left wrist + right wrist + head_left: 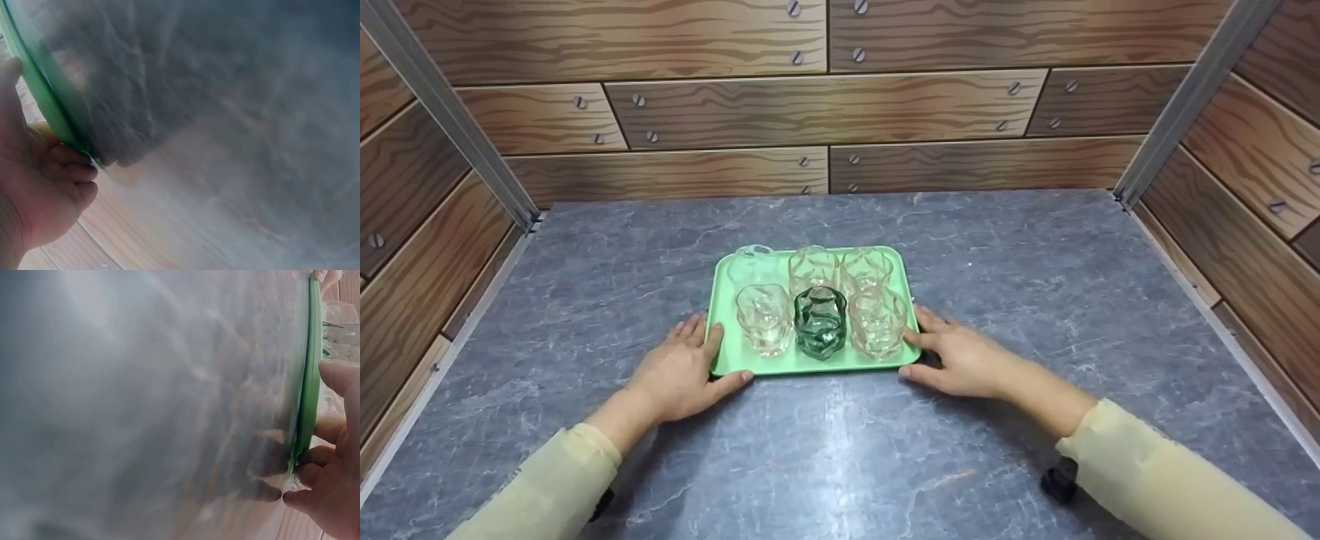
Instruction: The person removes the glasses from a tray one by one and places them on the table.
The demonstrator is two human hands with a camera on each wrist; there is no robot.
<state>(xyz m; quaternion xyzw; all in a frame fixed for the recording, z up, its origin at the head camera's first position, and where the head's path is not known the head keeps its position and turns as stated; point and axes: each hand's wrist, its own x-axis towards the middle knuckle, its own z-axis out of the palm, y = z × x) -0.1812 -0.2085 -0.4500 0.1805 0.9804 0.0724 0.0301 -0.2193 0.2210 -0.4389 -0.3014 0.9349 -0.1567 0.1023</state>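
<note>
"What lies between the two hands?"

"A green tray (817, 366), gripped at its near corners by the left hand (679, 379) and right hand (966, 361). It looks like light, stiff, smooth plastic; those corners offer a sound hold."

"And its load?"

"Between the hands, a dark green tumbler (820, 324) and five clear tumblers (765, 321), wavy-sided, probably glass: weighty together, fragile, liable to slide."

"The setting?"

"A grey marbled bench (810, 457) under the hands; wood-patterned panels (810, 112) beyond them."

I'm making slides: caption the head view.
Left hand and right hand hold a green tray of six glasses, one dark green.
</note>
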